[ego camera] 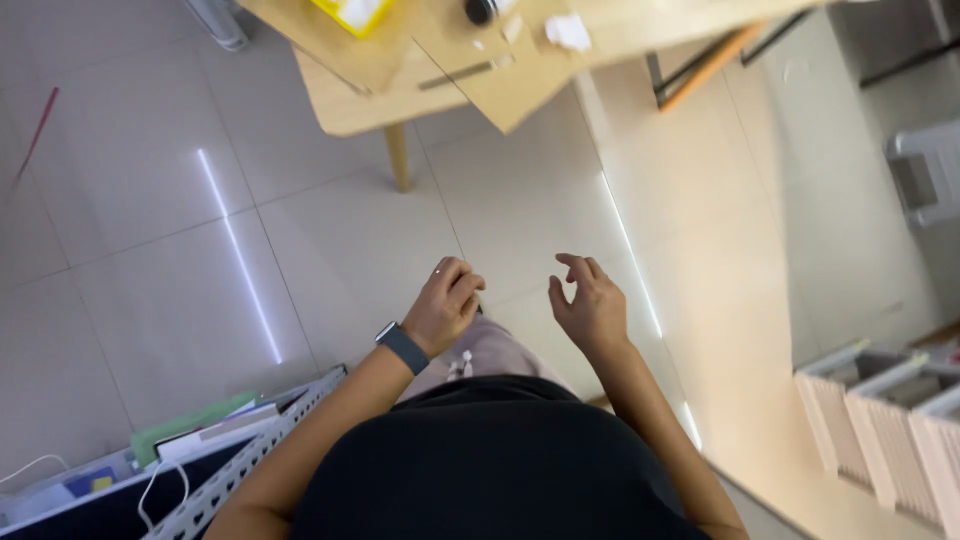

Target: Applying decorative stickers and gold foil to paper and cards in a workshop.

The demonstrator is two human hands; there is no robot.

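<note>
Two bare hands over a tiled floor (180, 300)

Left hand (445, 305) (watch (403, 347) on its wrist) is loosely curled, grasping nothing; right hand (590, 305) is released, fingers bent. Worktop (400, 75) stands far off.

Wooden table (350, 105), yellow box (352, 12), perforated metal rail (250, 455), perhaps files (880, 420)

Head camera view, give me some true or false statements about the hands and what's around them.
1. The left hand is curled loosely with a dark band watch on its wrist. True.
2. The right hand grips a yellow box. False: it is empty, fingers spread.
3. Both hands hover over the pale tiled floor. True.
4. The light wooden table lies beneath the hands. False: it stands farther off, beyond them.
</note>
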